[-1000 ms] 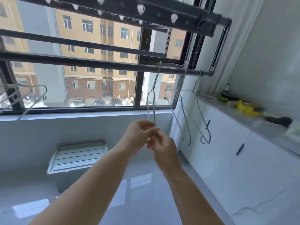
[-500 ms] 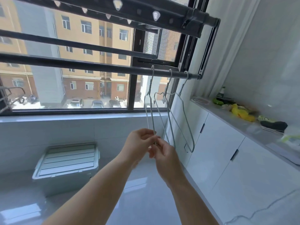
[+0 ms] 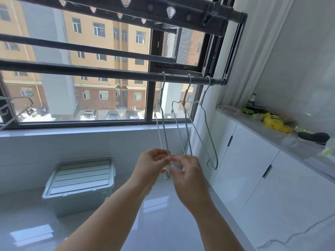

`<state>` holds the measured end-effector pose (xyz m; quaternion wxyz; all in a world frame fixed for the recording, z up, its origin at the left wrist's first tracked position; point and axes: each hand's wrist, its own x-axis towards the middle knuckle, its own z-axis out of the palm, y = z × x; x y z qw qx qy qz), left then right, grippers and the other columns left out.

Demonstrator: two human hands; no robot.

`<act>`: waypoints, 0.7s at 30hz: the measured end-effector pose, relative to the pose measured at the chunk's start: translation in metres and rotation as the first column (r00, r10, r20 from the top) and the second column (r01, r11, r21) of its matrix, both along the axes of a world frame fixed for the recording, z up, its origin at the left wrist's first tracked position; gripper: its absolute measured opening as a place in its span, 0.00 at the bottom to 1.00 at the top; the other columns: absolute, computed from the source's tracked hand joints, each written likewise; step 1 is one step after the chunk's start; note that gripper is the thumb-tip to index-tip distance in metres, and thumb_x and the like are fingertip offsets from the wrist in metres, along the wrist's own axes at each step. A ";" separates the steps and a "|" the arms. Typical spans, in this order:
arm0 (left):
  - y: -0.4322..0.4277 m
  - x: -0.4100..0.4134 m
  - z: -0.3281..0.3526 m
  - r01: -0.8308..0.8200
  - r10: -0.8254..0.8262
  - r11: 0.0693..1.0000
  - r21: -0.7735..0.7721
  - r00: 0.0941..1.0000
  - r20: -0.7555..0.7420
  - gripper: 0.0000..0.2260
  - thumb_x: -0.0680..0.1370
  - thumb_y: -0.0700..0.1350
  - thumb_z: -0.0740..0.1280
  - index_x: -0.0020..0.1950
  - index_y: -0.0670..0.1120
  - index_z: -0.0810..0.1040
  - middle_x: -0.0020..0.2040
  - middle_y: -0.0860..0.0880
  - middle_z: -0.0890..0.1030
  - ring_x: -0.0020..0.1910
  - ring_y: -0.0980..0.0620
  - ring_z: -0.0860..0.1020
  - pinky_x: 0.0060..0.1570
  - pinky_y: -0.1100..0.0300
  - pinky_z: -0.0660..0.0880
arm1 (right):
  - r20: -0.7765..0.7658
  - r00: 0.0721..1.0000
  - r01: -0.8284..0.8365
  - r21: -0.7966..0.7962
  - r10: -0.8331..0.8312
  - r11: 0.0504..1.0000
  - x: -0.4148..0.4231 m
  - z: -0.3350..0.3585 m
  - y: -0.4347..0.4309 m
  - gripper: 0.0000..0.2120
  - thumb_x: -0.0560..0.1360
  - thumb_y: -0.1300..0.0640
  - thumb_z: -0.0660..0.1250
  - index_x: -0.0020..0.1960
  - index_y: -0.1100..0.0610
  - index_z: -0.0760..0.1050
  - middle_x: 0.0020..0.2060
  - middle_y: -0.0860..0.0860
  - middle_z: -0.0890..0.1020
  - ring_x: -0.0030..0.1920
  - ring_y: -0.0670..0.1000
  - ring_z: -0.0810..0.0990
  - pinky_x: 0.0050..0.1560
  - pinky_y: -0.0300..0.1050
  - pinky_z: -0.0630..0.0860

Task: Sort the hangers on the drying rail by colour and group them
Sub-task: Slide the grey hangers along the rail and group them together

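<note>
Overhead, three silver wire hangers are hanging by their hooks from the dark drying rail (image 3: 90,71), all near its right end: the left hanger (image 3: 164,131), the middle hanger (image 3: 177,127) and the right hanger (image 3: 210,134). They are hanging apart at the hooks, and their lower wires are slanting toward one another. At the far left edge a separate cluster of hangers (image 3: 18,109) is showing only in part, so I cannot tell their number or colour. A second, thinner rail (image 3: 90,49) is running behind the first.

Both bare forearms are reaching up and forward from the bottom of the view, meeting at the lower end of the left hanger. The left hand (image 3: 150,165) is curling its fingers in and pinching that hanger's wire just above its bottom loop. The right hand (image 3: 188,173) is facing it, fingertips (image 3: 174,158) pressing against the same wire and touching the left hand's fingertips, thumb tucked below. The bottom of the middle hanger is passing behind the right hand, and the right hanger is hanging free just beside it.

One lidded storage box (image 3: 79,180) is sitting on the floor beneath the window. Along the right wall, a desk (image 3: 268,134) over white cabinets is carrying one yellow item (image 3: 273,122) and some green and black ones.
</note>
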<state>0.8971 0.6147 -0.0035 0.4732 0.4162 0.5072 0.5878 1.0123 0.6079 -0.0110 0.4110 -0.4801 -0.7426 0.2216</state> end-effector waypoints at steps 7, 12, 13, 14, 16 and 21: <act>-0.002 -0.005 -0.002 -0.037 0.036 0.999 -0.028 0.999 -0.023 0.04 0.73 0.38 0.68 0.46 0.44 0.78 0.45 0.48 0.83 0.42 0.54 0.78 0.46 0.59 0.74 | 0.100 0.981 0.180 -0.127 -0.168 0.975 0.016 0.017 0.051 0.24 0.78 0.56 0.57 0.72 0.56 0.56 0.67 0.55 0.67 0.66 0.54 0.66 0.67 0.50 0.64; -0.004 -0.010 0.001 -0.052 0.051 0.998 -0.033 0.998 -0.049 0.07 0.73 0.37 0.68 0.50 0.40 0.77 0.46 0.45 0.83 0.43 0.53 0.79 0.44 0.59 0.74 | -0.123 0.986 0.076 -0.249 -0.109 0.966 0.001 -0.001 0.071 0.23 0.79 0.63 0.49 0.73 0.55 0.55 0.50 0.53 0.72 0.47 0.52 0.72 0.49 0.46 0.70; -0.005 -0.011 0.002 -0.056 0.054 0.998 -0.035 0.997 -0.055 0.07 0.73 0.37 0.68 0.50 0.40 0.77 0.46 0.44 0.83 0.43 0.53 0.79 0.45 0.59 0.74 | -0.129 0.984 0.093 -0.226 -0.125 0.970 0.000 -0.003 0.071 0.23 0.79 0.64 0.48 0.73 0.55 0.56 0.49 0.53 0.71 0.47 0.52 0.72 0.49 0.46 0.70; -0.005 -0.013 0.003 -0.059 0.057 0.998 -0.038 0.997 -0.059 0.07 0.73 0.37 0.68 0.50 0.40 0.77 0.46 0.44 0.83 0.44 0.52 0.79 0.46 0.58 0.75 | -0.129 0.983 0.106 -0.205 -0.134 0.973 0.000 -0.003 0.070 0.23 0.79 0.64 0.47 0.73 0.55 0.56 0.49 0.54 0.71 0.48 0.52 0.72 0.50 0.44 0.69; -0.007 -0.015 0.003 -0.064 0.062 0.997 -0.042 0.996 -0.062 0.06 0.73 0.37 0.68 0.50 0.41 0.77 0.47 0.43 0.83 0.45 0.51 0.79 0.47 0.57 0.75 | -0.125 0.982 0.118 -0.175 -0.141 0.977 0.002 -0.003 0.070 0.23 0.79 0.64 0.47 0.73 0.55 0.57 0.49 0.54 0.71 0.48 0.51 0.71 0.49 0.40 0.65; -0.008 -0.017 0.000 -0.075 0.072 0.996 -0.050 0.995 -0.063 0.06 0.73 0.37 0.68 0.49 0.42 0.77 0.46 0.45 0.83 0.44 0.53 0.79 0.46 0.58 0.74 | -0.060 0.990 0.122 -0.109 -0.129 0.987 0.005 -0.001 0.069 0.23 0.79 0.66 0.46 0.73 0.55 0.58 0.48 0.54 0.71 0.47 0.50 0.70 0.49 0.38 0.64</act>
